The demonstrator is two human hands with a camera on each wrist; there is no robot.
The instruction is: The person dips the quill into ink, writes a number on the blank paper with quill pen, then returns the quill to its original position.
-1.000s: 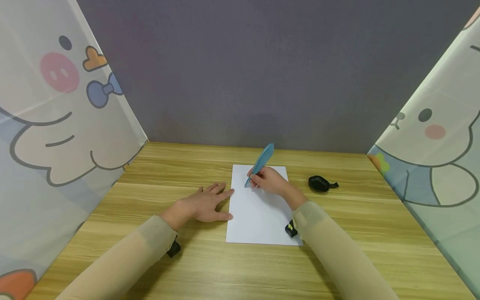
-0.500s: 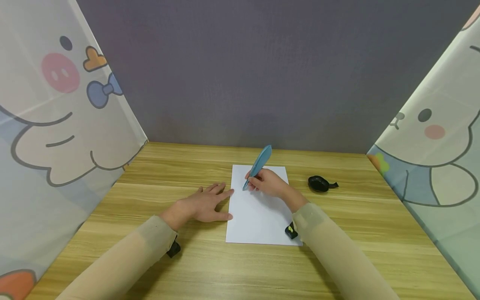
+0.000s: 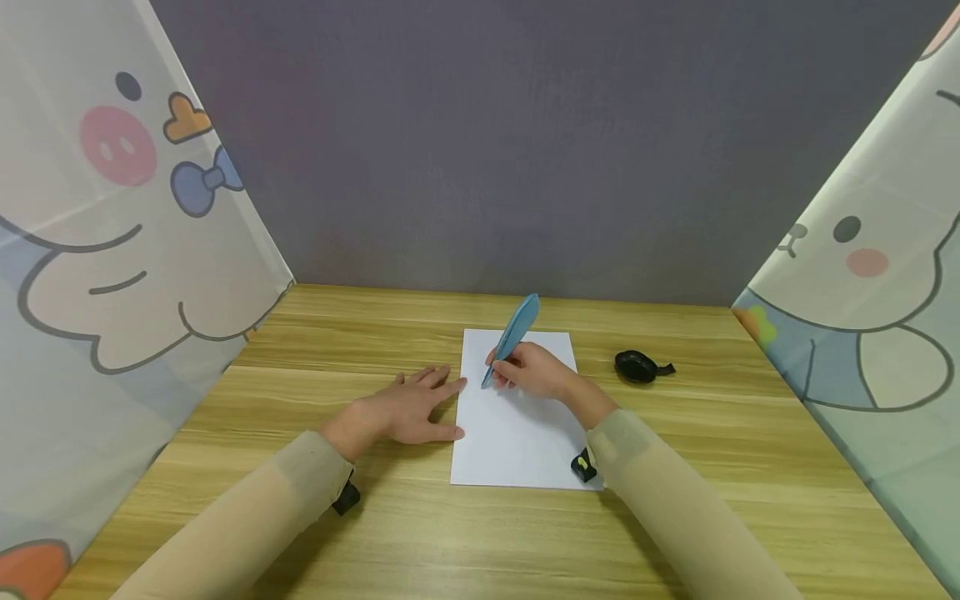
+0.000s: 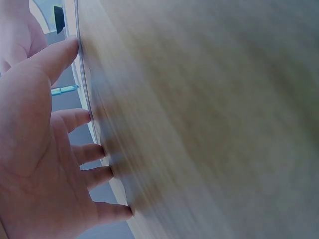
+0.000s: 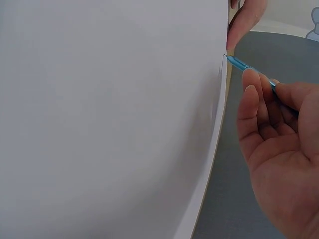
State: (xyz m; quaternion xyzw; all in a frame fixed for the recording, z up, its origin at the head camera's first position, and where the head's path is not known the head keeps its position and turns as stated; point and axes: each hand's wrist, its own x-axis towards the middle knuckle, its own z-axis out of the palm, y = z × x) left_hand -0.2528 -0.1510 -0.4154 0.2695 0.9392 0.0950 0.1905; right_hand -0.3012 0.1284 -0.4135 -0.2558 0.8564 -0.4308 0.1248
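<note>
A blue feather-shaped pen (image 3: 519,325) is pinched between the thumb and fingers of my right hand (image 3: 535,371). It leans, feather end up and to the right, its tip at the upper left part of a white sheet of paper (image 3: 517,442). In the right wrist view the pen's pointed end (image 5: 238,61) meets the paper surface or is very close to it. Any line on the sheet is too faint to see. My left hand (image 3: 408,414) lies with fingers spread, its thumb and index fingertips at the paper's left edge, the other fingers on the wood.
A small black rounded object with a short tail (image 3: 636,367) lies on the wooden table (image 3: 420,533) right of the paper. A grey panel (image 3: 480,150) rises behind the table. Cartoon-printed curtains (image 3: 60,292) flank both sides. Each wrist carries a small black device (image 3: 582,467).
My right hand and the pen have slid a little toward me and slightly left across the paper. The left hand and the sheet stay in place.
</note>
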